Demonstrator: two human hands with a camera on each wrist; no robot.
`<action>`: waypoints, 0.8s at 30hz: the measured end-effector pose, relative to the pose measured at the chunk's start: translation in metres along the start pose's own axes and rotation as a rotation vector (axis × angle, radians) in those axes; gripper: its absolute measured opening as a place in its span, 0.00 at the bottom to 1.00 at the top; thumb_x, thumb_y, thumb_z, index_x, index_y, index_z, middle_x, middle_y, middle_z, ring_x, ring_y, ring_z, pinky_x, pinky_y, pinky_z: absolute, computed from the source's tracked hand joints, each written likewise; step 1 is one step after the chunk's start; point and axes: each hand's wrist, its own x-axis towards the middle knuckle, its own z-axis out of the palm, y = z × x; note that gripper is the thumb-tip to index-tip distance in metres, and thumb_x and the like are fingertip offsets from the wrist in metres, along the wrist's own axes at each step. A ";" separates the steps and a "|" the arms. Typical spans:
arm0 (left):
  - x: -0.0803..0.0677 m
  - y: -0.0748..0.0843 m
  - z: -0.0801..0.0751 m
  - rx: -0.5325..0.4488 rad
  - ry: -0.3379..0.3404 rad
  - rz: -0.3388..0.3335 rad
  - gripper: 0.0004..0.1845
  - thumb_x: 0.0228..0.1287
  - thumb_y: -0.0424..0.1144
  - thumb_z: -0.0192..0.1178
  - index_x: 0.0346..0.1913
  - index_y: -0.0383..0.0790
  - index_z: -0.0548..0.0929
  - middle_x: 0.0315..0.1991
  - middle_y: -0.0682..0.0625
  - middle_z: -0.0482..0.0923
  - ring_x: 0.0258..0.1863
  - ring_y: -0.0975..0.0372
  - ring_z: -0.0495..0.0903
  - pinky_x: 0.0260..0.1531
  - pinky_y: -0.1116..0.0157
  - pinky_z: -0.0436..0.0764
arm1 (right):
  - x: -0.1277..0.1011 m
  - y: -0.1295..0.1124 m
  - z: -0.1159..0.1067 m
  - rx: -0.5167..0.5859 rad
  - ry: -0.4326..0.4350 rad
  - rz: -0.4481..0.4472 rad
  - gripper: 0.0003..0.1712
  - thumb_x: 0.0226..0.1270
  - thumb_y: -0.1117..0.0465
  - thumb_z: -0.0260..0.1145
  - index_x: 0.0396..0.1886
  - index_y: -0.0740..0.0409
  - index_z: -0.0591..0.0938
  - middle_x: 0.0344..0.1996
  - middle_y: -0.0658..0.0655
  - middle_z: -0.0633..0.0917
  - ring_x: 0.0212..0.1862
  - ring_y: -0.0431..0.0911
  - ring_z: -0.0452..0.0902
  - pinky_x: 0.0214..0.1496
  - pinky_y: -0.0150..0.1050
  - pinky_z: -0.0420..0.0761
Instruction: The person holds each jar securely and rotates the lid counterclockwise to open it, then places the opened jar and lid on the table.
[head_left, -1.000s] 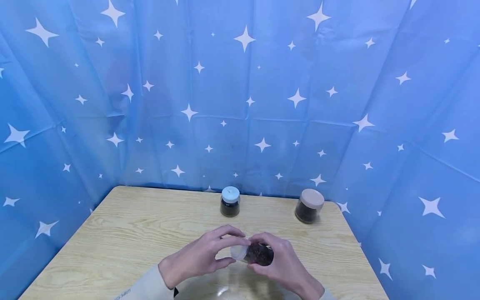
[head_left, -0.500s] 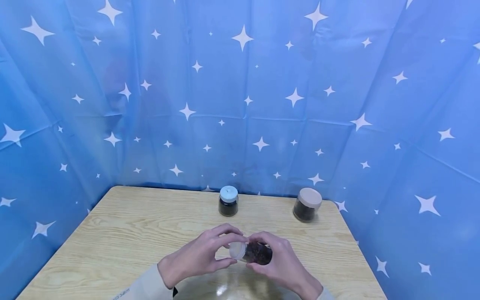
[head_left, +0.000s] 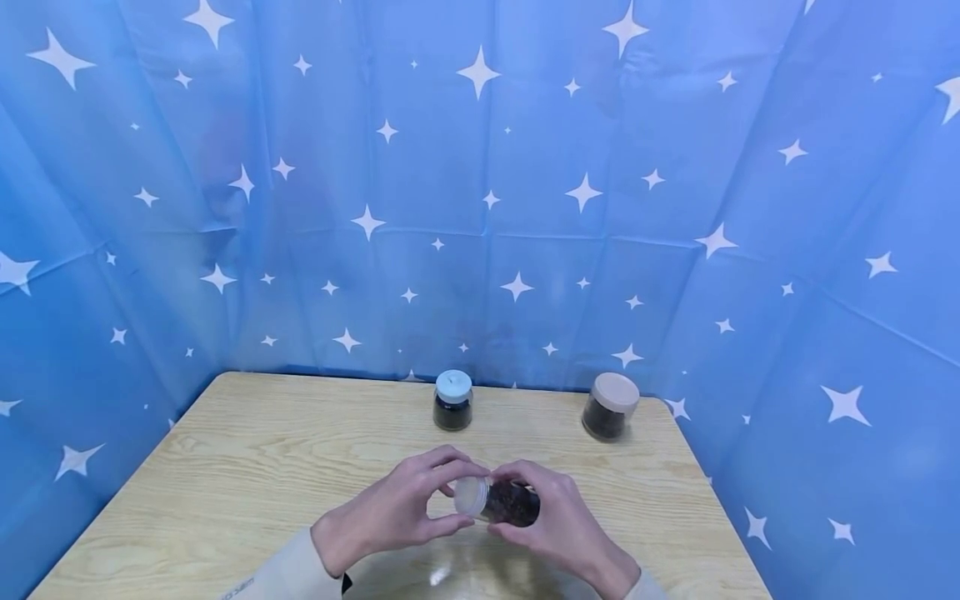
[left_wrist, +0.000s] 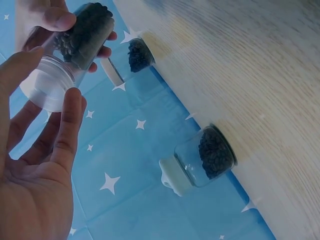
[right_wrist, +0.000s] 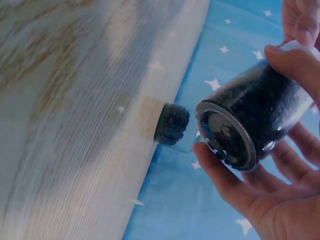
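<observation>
A light wood-grain table (head_left: 247, 467) is standing inside a blue backdrop with white stars (head_left: 225, 208), which is wrapping around it on the left, the back and the right. Near the front edge of the table, the person's left hand (head_left: 390, 512) is reaching in from the left in a pale sleeve (head_left: 281, 575); its fingers (left_wrist: 67, 125) and thumb are curling round the clear plastic lid (head_left: 470, 497) of a small clear jar filled with dark grains (head_left: 513, 503). The jar is lying on its side in the air just above the table, lid pointing left, between the two hands. The right hand (head_left: 558, 529) is gripping the jar's body, with the thumb over the top and the fingers (right_wrist: 220, 175) wrapping underneath, so both hands are clenching the same jar. The right wrist view is showing the jar's round base facing the camera. Directly below the hands, a clear glass bowl (head_left: 465, 575) is sitting at the front edge of the table. Farther back, near the backdrop, a small glass jar with a pale blue lid (head_left: 453, 400) is standing upright with dark contents. Well apart to its right, near the table's far right corner, a wider glass jar with a beige lid (head_left: 610, 406) is also standing upright, holding dark contents.
</observation>
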 end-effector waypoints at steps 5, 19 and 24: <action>0.000 -0.001 0.001 0.005 0.016 -0.018 0.27 0.76 0.39 0.82 0.72 0.40 0.86 0.63 0.49 0.89 0.56 0.64 0.92 0.52 0.77 0.92 | 0.001 0.001 0.000 -0.001 0.005 -0.012 0.35 0.60 0.54 0.95 0.65 0.42 0.89 0.57 0.40 0.95 0.57 0.39 0.93 0.60 0.43 0.96; 0.000 -0.003 0.003 0.041 0.047 -0.011 0.28 0.76 0.42 0.82 0.73 0.41 0.86 0.58 0.50 0.90 0.52 0.66 0.92 0.53 0.76 0.92 | 0.001 0.004 0.003 -0.017 0.011 -0.027 0.36 0.59 0.54 0.96 0.65 0.42 0.88 0.57 0.41 0.95 0.57 0.38 0.92 0.59 0.41 0.95; -0.001 -0.003 0.004 0.057 0.057 -0.004 0.29 0.75 0.42 0.83 0.73 0.42 0.86 0.58 0.51 0.90 0.51 0.66 0.91 0.52 0.70 0.94 | 0.001 0.004 0.003 -0.012 0.010 -0.030 0.36 0.58 0.54 0.96 0.65 0.43 0.89 0.57 0.41 0.95 0.57 0.39 0.92 0.60 0.41 0.95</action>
